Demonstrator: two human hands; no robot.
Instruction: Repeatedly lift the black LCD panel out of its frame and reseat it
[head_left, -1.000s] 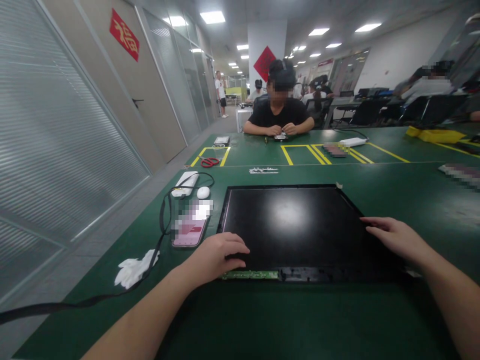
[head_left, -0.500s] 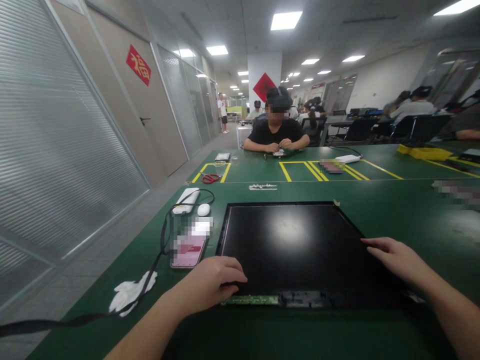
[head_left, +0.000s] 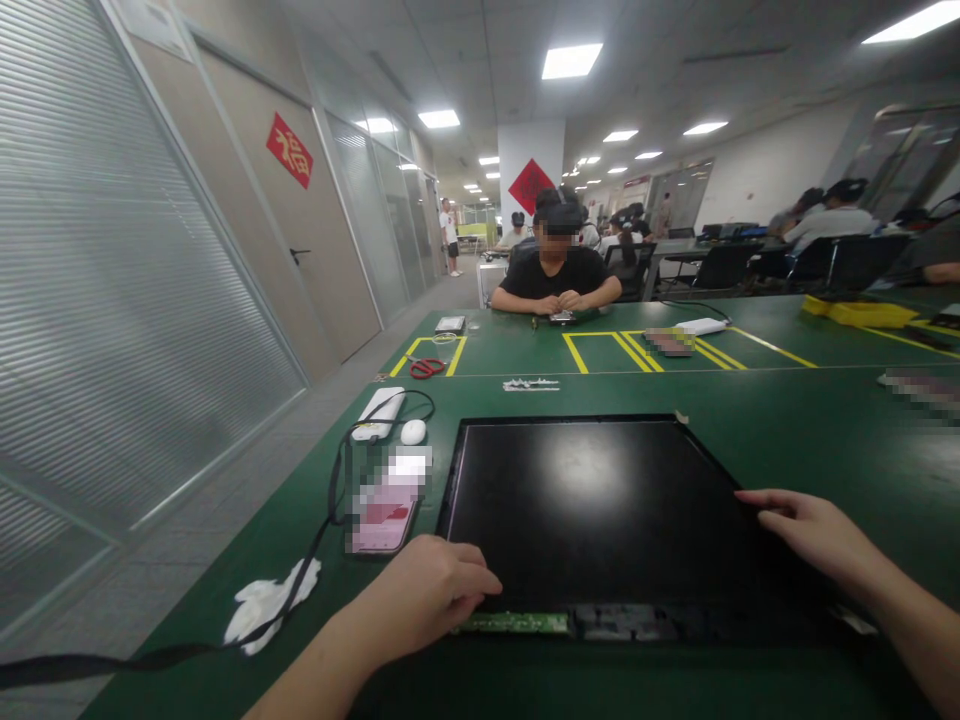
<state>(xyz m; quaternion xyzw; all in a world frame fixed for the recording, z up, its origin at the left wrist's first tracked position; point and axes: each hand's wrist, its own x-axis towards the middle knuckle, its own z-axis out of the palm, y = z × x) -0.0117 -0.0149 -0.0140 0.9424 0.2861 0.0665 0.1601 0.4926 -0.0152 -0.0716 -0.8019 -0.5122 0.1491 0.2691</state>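
A large black display panel (head_left: pixel 600 530) lies flat on the green table, with a green circuit board strip (head_left: pixel 517 623) showing along its near edge. My left hand (head_left: pixel 435 595) is at the near left corner, its bent fingers closed together over the panel's edge; the exact contact under the fingertips is hidden. At the right edge of the panel, my right hand (head_left: pixel 814 530) has its index finger and thumb on the frame, gripping the side.
Left of the panel lie a phone (head_left: pixel 386 520), a white round case (head_left: pixel 413 432), a white power bank (head_left: pixel 381 412) with a black strap, and crumpled tissue (head_left: pixel 262 610). Red-handled scissors (head_left: pixel 427 368) and white scraps (head_left: pixel 531 384) lie farther off. A person (head_left: pixel 556 275) sits opposite.
The whole view has shifted slightly, so everything sits a little lower and to the right. My left fingers have drawn closer together at the corner; both hands stay on the panel's edges.
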